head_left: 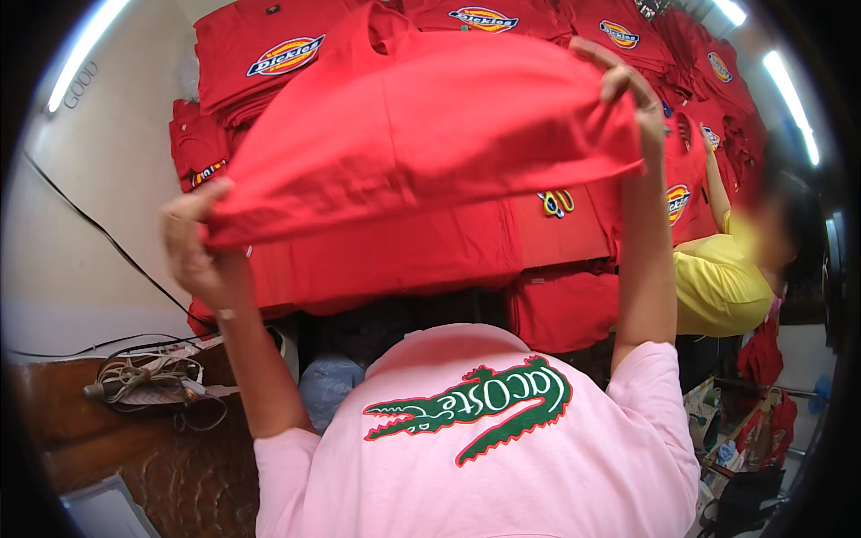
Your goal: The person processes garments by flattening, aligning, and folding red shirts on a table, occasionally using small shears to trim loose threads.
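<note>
A red T-shirt [404, 134] is stretched between my two raised arms, in the air over a work surface laid with more red cloth. My left hand [195, 242], somewhat blurred, is closed on its lower left corner. At the upper right, my right hand [628, 85] grips the opposite side, some of its fingers curled over the fabric. Below the held edge lie scissors with yellow handles [557, 203] on a pile of red cloth [569, 238]. The T-shirt covers part of the stacks behind it.
Stacks of folded red shirts [287, 58] with printed emblems line the back. A person in a yellow top [722, 278] works at the right, one arm raised. Bundled cables [148, 377] lie at the left, near a blue-grey plastic bag [330, 390].
</note>
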